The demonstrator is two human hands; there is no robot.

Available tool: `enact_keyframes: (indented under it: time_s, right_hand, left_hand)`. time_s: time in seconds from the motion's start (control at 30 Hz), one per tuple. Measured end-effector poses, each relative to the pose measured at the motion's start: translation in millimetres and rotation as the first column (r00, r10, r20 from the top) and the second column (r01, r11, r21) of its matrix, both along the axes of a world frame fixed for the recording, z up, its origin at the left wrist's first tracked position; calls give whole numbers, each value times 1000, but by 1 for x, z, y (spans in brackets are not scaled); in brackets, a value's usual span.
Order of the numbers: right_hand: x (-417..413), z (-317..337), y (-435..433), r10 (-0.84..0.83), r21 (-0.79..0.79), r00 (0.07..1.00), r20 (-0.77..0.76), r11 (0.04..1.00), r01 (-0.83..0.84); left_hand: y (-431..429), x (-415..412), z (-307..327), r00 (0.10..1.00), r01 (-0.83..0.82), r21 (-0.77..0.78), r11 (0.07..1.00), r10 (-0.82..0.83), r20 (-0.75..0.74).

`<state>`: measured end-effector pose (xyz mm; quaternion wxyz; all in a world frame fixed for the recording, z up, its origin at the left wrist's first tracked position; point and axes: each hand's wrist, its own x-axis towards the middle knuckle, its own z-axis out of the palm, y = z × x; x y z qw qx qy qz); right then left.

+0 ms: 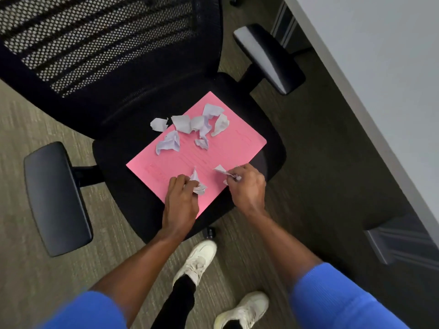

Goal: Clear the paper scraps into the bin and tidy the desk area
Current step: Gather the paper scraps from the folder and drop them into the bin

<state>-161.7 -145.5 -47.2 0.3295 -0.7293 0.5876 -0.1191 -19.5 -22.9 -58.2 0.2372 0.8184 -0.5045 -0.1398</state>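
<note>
Both arms reach forward and down, bare from the elbows to the hands, with blue sleeves pushed up near the bottom of the view. The left hand point(181, 198) is palm-down, knuckles up, its fingers curled in around a scrap point(198, 184) pinched at the fingertips. The right hand point(248, 186) sits just to its right, well apart from it, wrist bent slightly inward, fingers closed on another scrap point(222, 170) that sticks out to the left of the thumb. Both forearms angle in toward each other. Below, two feet in white shoes stand between the arms, the left ahead of the right.
</note>
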Motion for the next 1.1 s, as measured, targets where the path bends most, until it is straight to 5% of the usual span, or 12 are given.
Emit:
enact_keyframes:
  time_s: [0.27,0.47,0.77,1.1]
  right_hand:
    - [-77,-8,46,-460,154,886,62,881,447]
    - [-162,-19,92,-555,192,830,-61,809,555]
    - [-285,-41,148,-770,284,615,-170,559,779]
    - [-402,-85,190,-942,308,333,-49,303,902]
  left_hand:
    - [1,-83,-3,979,168,-100,981,-178,-100]
    - [-5,-139,-15,946,294,-96,951,-304,-110]
    - [4,-255,-30,814,562,0,827,-553,-178]
    - [30,-396,-79,704,710,236,664,-660,-263]
